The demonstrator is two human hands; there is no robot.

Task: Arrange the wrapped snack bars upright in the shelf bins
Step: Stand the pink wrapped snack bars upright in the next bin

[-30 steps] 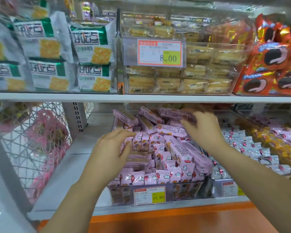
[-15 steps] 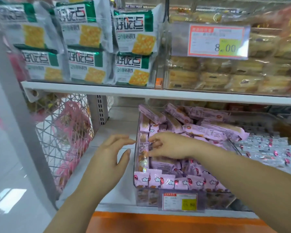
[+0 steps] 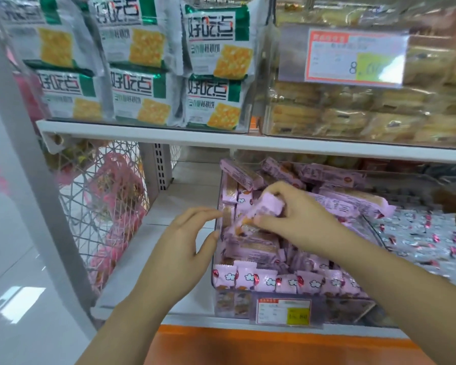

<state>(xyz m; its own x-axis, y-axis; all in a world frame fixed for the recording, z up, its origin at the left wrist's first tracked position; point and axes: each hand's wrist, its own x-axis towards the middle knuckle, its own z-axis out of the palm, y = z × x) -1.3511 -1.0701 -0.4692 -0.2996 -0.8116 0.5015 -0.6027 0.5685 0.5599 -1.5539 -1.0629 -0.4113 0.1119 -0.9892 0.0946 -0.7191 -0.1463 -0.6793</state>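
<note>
Head view: a pink-wrapped snack bar is pinched by the right hand in the middle of the frame, with the thumb below and the fingers curled over its top. It is held tilted just above the clear bin on the lower shelf. The left hand is kept loose, fingers relaxed and nothing grasped, at the bin's left wall; whether the wall is actually touched cannot be told. Along the bin's near edge a front row of bars is already stood upright, while a pile of bars is left lying crosswise toward the back. A price tag is fixed to the bin's front, at lower centre.

The bar is judged to be light, with a slick, crinkly film wrapper over what is likely a brittle wafer. A hard squeeze or a bend across its length is therefore best avoided. Hold is best taken across the two long sides near the middle, where the wrapper is backed by the contents. The crimped end seals would be expected to flex and slip. To be stood upright, the bar would probably need to be turned on end and wedged against its neighbours, since a single bar is unlikely to stand alone.
</note>
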